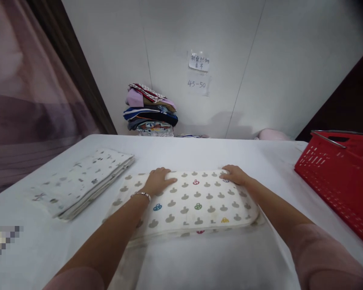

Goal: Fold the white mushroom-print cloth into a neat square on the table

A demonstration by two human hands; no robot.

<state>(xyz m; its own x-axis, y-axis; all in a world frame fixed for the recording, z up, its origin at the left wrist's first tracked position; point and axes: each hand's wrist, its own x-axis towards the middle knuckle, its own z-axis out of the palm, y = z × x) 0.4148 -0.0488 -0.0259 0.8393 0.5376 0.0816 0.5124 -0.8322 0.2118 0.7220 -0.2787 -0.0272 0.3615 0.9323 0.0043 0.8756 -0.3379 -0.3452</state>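
Note:
A white cloth (pixel 191 206) with grey mushroom shapes and a few coloured ones lies folded in layers on the white table (pixel 218 153) before me. My left hand (pixel 157 181) rests on its upper left part, fingers spread flat; a bracelet circles that wrist. At the cloth's far right corner lies my right hand (pixel 234 175), its fingers stretched out over the edge. Both palms press down on the fabric, and neither hand grasps it. Left of this cloth is another folded white cloth (pixel 87 179), printed with small scattered leaf-like marks.
A red plastic basket (pixel 335 177) with a metal handle stands at the table's right side. Behind the far edge, a pile of folded fabrics (pixel 151 110) leans near the white wall, which carries handwritten paper labels (pixel 199 72). A pinkish curtain (pixel 33 92) hangs at left.

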